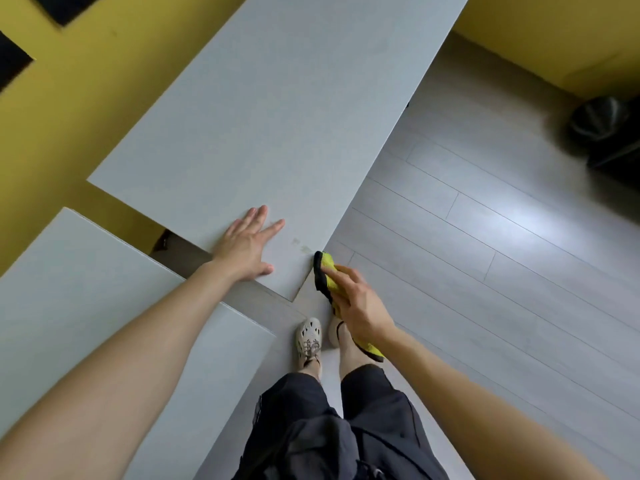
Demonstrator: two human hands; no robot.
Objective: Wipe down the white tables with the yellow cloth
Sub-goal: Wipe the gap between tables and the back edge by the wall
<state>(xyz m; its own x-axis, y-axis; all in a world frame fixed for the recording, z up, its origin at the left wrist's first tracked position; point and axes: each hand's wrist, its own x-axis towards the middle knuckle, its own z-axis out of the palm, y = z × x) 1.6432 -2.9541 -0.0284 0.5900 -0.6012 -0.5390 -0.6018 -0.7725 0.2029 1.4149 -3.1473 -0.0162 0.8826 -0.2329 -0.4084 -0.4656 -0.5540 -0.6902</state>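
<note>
At frame centre, near corner of far table (277, 116): the top runs off toward 12–1 o'clock, pale and bare. Left hand (247, 245) lies flat on it, just toward 9 o'clock of centre, palm down, fingers straight and spread, thumb at the near edge. Right hand (360, 306) sits at 5 o'clock, off the table's right edge, fingers curled over the cloth (327, 271) and gripping it. Cloth is yellow with a black border; its upper end touches the table edge close to the corner, and a tail hangs out below the wrist. Faint smudge (301, 245) on the top between the two hands, just beside the cloth. Second table (86, 289) at 8 o'clock, set apart from the first by a narrow gap. Grey plank floor (485, 271) fills 3–5 o'clock. Dark bin (602, 123) at 2 o'clock, blurred. Pale shoes (309, 341) at 6 o'clock, dark shorts (346, 427) below them. Yellow wall (69, 81) at 10 o'clock.
</note>
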